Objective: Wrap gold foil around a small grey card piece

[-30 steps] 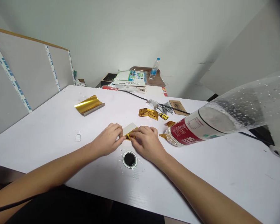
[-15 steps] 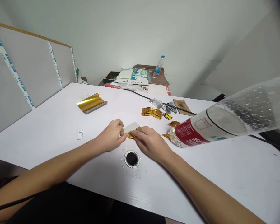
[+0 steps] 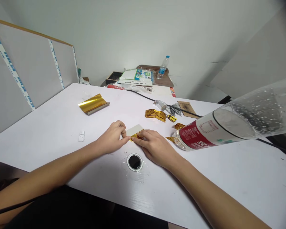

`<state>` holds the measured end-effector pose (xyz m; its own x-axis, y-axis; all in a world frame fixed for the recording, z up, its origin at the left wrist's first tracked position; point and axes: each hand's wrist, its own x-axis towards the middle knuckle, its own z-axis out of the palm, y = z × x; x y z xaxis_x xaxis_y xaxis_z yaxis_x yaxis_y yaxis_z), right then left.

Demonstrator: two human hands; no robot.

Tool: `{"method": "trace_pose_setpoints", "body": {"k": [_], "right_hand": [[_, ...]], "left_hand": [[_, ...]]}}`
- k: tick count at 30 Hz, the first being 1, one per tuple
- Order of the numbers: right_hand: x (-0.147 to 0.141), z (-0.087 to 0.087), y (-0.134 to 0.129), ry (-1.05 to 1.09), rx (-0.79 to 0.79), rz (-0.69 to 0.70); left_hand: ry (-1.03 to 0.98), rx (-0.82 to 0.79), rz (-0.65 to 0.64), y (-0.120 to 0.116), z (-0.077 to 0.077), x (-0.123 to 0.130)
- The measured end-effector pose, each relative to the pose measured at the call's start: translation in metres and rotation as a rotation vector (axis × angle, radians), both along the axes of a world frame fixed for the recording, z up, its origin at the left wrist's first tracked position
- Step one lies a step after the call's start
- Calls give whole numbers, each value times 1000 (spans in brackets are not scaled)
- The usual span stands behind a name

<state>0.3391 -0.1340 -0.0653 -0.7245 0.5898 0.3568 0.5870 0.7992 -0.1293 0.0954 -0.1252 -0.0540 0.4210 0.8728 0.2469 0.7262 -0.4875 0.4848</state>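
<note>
At the middle of the white table [image 3: 102, 187] lies a small piece of gold foil paper [image 3: 135, 135] with a pale back side showing along its far part. My left hand [image 3: 114, 136] has its fingers closed at the paper's left end, thumb tip on the near edge. From the right, my right hand [image 3: 154, 144] presses its closed fingers on the gold strip. A round dark grommet [image 3: 134, 162] is just in front of the hands. Folded gold foil pieces [image 3: 155, 115] lie behind my right hand.
A curled gold sheet [image 3: 93, 104] lies at the back left, and a white scrap [image 3: 81, 136] nearer. On the right, a large plastic bottle [image 3: 200, 133] leans across the table. Behind are a yellow-black tool [image 3: 171, 118], a brown card [image 3: 186, 109] and a black cable [image 3: 143, 96].
The fingers of my right hand have shifted slightly along the paper, and more of the gold strip shows between the hands. My left hand has barely moved.
</note>
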Motion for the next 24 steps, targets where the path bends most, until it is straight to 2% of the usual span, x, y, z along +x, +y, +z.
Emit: {"method": "trace_pose_setpoints", "body": {"k": [2,5,8,24], "right_hand": [[-1,2,-1,-4,-11,-5],[-2,6,-2,-9,-19,-10],[-3,9,-3,-34,-23,-18],[-2,12,-6,-69,-47,-37]], "left_hand": [[-18,103,-72,-5,2,-2],[16,279,-246,-11,6,-6],[93,362,-340,-13,7,-8],[168,415,-364,-12,3,-7]]}}
